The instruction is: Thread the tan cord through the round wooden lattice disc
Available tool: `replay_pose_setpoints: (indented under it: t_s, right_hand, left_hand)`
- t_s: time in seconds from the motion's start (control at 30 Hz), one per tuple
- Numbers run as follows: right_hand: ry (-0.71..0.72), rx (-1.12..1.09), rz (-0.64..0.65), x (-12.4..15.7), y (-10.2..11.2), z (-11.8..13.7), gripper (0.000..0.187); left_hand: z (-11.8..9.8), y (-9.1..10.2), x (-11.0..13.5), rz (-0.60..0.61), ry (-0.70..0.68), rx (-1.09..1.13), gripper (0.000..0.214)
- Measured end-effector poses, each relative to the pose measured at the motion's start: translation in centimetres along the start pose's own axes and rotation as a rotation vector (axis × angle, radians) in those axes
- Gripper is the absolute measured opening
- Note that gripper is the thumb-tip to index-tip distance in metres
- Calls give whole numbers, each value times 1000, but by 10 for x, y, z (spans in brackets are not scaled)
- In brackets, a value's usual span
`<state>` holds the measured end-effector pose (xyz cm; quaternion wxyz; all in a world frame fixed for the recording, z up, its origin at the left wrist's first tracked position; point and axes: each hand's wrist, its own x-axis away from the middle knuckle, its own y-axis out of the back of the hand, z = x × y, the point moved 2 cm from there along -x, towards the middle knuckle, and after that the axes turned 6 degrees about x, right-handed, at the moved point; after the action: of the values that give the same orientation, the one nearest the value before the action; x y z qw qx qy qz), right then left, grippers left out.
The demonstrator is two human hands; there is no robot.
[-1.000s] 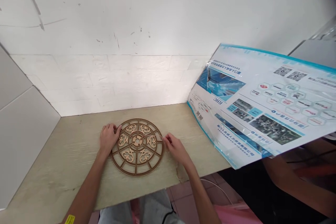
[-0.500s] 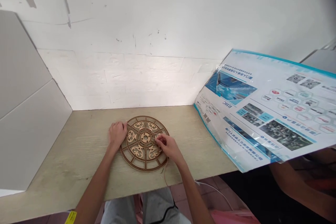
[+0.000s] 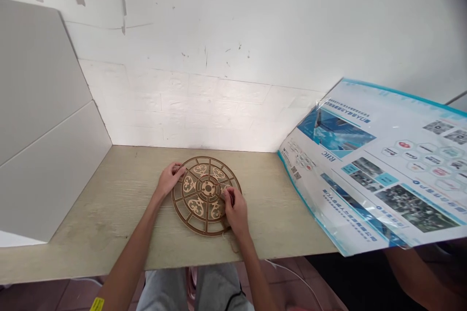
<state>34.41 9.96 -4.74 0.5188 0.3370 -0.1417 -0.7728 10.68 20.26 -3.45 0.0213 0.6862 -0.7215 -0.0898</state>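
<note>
**the thing:** flat disc of laser-cut wood, spokes and rings with scrollwork panels and a round hub, lying on the table and looks like one whole piece from up here

**left hand:** open-ish, fingers resting on the upper left of the disc, no clear grip

**right hand:** fingers curled in over the lower right of the disc, could be pinching something small but honestly can't tell from this angle

**loose bit:** thin brownish thread just below the right hand, hanging toward the table edge, can't tell if it's held or tied to the disc

**how far along:** disc is flat and nothing's stacked or fixed on it that i can see, no other parts laid out, so can't say what's finished

**around it:** glossy poster well right of the disc, grey panel well left of it, white wall behind it, and the person's grey shorts below it
</note>
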Motion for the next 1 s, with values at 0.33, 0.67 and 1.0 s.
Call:
replay_pose_setpoints:
  t_s: [0.33, 0.67, 1.0]
  right_hand:
    - [118, 92, -40, 7, 0, 4, 25]
    - [208, 169, -24, 7, -2, 2, 18]
    - [201, 196, -50, 8, -3, 1, 19]
  left_hand:
    - [8, 4, 2, 42, 21, 193, 47]
    - [5, 3, 2, 1, -3, 223, 45]
    - [2, 2, 2, 8, -10, 260, 43]
